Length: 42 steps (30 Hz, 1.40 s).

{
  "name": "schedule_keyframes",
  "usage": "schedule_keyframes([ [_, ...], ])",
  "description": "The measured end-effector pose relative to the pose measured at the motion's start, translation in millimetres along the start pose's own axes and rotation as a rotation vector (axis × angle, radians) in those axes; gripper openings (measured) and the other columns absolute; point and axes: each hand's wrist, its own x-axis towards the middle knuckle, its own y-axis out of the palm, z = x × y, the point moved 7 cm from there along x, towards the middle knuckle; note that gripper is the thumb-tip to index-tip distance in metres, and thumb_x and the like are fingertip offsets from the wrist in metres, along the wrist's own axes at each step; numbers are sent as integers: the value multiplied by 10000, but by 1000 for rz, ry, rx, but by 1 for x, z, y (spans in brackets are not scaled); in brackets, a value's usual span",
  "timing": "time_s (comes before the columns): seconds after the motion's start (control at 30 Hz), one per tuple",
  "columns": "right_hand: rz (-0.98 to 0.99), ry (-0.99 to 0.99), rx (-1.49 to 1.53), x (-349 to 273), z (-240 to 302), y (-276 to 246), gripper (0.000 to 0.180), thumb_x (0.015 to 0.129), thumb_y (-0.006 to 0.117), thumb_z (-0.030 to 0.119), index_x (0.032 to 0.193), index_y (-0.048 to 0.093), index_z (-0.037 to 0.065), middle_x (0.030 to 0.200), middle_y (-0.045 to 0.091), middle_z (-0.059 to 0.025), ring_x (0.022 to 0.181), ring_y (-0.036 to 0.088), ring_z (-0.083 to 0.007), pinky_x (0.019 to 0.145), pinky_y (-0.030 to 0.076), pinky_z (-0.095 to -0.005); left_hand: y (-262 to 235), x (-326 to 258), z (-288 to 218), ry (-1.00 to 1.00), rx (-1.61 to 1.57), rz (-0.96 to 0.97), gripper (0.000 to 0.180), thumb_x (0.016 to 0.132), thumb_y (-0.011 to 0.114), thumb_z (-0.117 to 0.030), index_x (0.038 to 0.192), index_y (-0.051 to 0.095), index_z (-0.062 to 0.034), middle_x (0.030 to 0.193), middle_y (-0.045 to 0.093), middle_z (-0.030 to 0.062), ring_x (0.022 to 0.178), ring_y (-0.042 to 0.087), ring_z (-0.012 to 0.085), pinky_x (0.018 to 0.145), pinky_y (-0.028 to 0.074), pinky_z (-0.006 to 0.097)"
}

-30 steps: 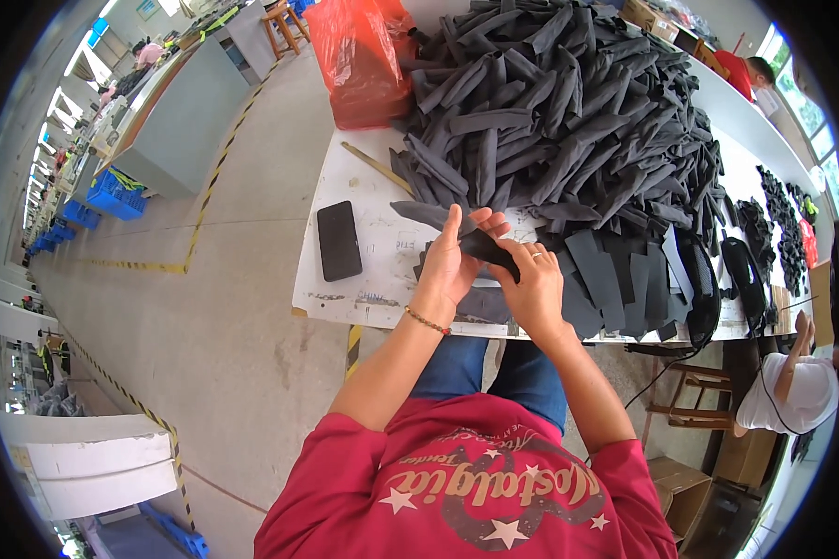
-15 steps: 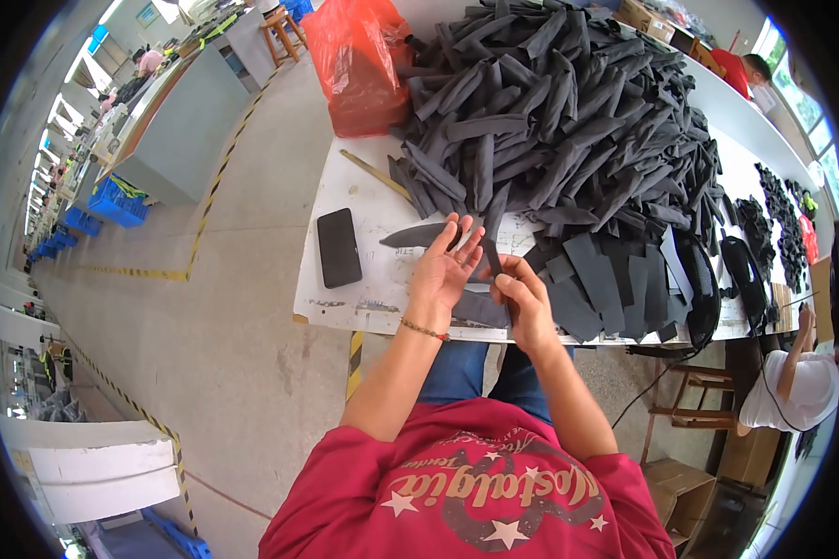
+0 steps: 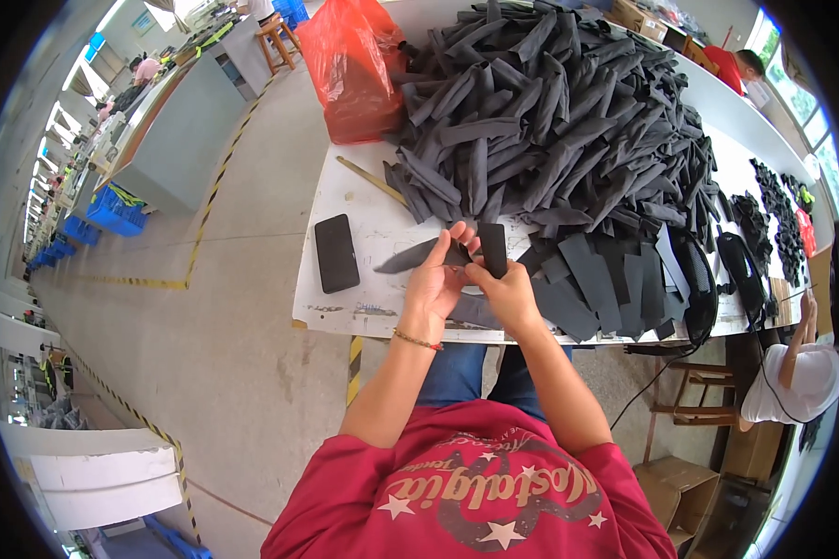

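Above the front edge of the white table, my two hands meet at a dark grey fabric piece. It comes to a point on the left and passes behind my left hand. That hand's fingers are bent, with dark cloth between them and the thumb; the grip is partly hidden. My right hand is closed on a dark fabric strip that stands up from its fingers. Right thumb and index finger touch the left fingers. Whether strip and pointed piece are joined cannot be seen.
A large heap of dark grey fabric pieces covers the table's back. Flat dark panels lie to the right, a black phone to the left. Behind it are a yellowish stick and a red plastic bag. Other people sit at right.
My right hand has moved up and left, turning so the strip shows broad and upright. My left fingers have bent inward. The pointed fabric's left tip has dropped toward me.
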Motion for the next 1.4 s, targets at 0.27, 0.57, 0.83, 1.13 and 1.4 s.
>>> schedule_keyframes([
  [0.27,-59,-51,-173,-5,6,-16,339,875,663,265,988,656,-54,785,650,-79,709,578,-143,699,469,-282,-11,-6,-10,19,28,-75,280,923,648,-198,1152,620,-39,1022,664,120,940,652,236,868,533,422],
  [0.57,-8,-376,-557,-39,36,-51,494,920,617,197,1319,477,-59,1072,523,-191,978,526,-330,865,439,-352,-37,-2,-30,-37,-34,-138,143,856,701,-42,974,623,-23,987,687,132,933,678,251,889,567,448],
  [0.83,-80,-862,-920,-62,62,-40,380,822,689,109,1185,606,33,997,540,-105,922,516,-277,798,420,-402,-29,0,-13,-82,-86,-103,162,885,682,-96,1017,633,-15,985,678,137,959,676,252,842,589,423],
  [1.13,-235,-998,-1069,-63,75,-33,305,738,725,76,1037,664,71,948,541,-47,855,530,-240,741,411,-382,-22,1,-5,-147,-18,33,252,946,593,-111,1173,590,-3,1073,663,137,988,669,233,801,601,369],
  [1.4,-248,-1054,-1089,-68,81,-33,317,713,730,61,1023,672,89,925,531,-35,834,520,-232,733,401,-375,-10,-5,-8,-119,25,26,209,933,603,-92,1128,617,-18,1091,670,143,965,673,231,825,588,390],
])
